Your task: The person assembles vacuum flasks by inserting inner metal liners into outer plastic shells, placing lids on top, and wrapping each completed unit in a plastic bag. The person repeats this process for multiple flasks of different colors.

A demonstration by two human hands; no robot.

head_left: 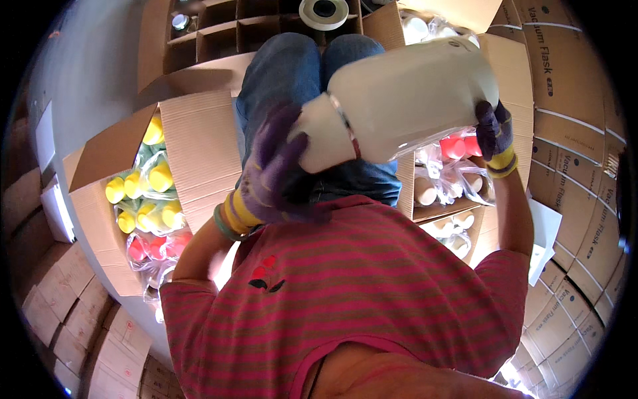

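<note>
I hold a large white flask body [405,100] tilted across my lap, its neck end pointing left. My right hand [495,136], in a purple glove with a yellow cuff, grips its base end at the right. A white cap piece [319,143] sits at the neck, and my left hand [269,176], gloved the same way, is closed around it and blurred. Below the flask are my blue jeans [286,73].
An open carton [193,153] at my left holds bagged yellow and pink caps [149,193]. Another open carton [512,60] at my right holds bagged white and red parts. A divided carton [212,30] and a tape roll [323,12] lie ahead. Stacked boxes [571,113] line the right.
</note>
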